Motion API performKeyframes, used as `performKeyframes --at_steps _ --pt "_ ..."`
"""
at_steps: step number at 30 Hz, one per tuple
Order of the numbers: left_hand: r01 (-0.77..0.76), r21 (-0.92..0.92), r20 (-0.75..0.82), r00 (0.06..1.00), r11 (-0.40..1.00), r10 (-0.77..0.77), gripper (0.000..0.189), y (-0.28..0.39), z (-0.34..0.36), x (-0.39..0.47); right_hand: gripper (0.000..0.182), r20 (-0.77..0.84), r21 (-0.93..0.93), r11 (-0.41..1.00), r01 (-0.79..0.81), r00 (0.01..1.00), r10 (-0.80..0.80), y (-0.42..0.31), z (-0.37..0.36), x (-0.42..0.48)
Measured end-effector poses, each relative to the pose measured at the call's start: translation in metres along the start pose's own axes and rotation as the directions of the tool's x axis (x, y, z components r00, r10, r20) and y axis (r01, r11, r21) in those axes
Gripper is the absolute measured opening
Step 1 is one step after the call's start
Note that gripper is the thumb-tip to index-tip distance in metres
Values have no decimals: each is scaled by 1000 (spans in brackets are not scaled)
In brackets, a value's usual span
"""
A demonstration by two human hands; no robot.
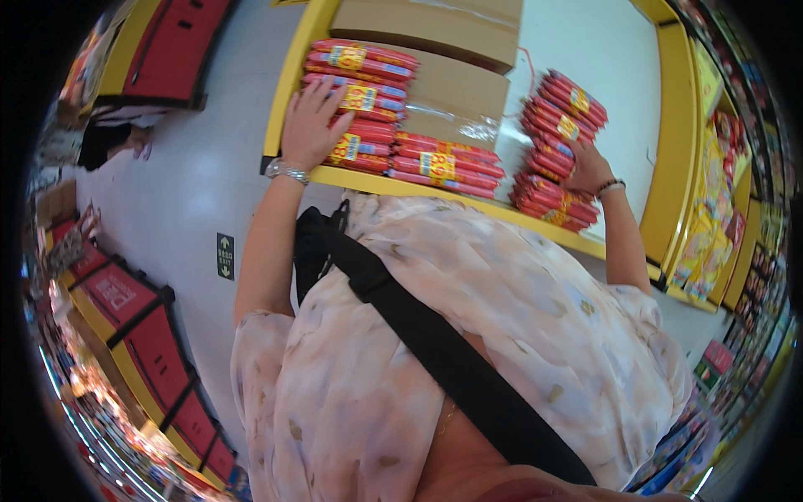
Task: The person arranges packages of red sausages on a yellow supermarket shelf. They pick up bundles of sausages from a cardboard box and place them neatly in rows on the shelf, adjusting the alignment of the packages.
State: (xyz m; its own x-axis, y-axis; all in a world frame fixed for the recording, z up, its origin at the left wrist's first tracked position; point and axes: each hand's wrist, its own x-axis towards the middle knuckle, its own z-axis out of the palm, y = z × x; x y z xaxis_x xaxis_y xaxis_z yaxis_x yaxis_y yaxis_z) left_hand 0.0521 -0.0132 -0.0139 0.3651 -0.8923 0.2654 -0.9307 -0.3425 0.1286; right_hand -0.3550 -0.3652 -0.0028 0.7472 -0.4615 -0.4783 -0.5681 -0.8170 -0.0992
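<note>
Bundled red-wrapped sausage-like sticks [361,97] with yellow price labels are stacked at the left end of a yellow-edged display stand [533,227]. My left hand [315,125] lies on the left side of these packs, fingers spread. One more bundle [442,164] lies to the right along the near edge, in front of a cardboard box [455,94]. Further right, a row of similar red bundles [564,116] rests on the stand's white surface. My right hand [586,168] touches the right side of that row, its fingers partly hidden; whether it grips a bundle cannot be told.
A second cardboard box [433,25] lies beyond the first. Yellow snack bags [706,219] hang or stand at the right. Red and yellow display units [154,357] line the floor at left. Part of another person, a foot [141,141], shows at the upper left.
</note>
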Motion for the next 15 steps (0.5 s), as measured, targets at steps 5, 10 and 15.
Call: performKeyframes --at_steps 5,10,15 --pt "-84 -136 -176 983 987 60 45 0 2 1 52 -283 161 973 162 953 -112 -3 0 11" --pt "21 -71 -71 997 997 -26 46 8 -9 -3 82 -291 299 945 130 956 -40 -30 -52 18" --pt "58 -125 -7 998 990 -59 49 10 -8 -6 80 -247 377 860 343 933 -263 -90 -74 52"
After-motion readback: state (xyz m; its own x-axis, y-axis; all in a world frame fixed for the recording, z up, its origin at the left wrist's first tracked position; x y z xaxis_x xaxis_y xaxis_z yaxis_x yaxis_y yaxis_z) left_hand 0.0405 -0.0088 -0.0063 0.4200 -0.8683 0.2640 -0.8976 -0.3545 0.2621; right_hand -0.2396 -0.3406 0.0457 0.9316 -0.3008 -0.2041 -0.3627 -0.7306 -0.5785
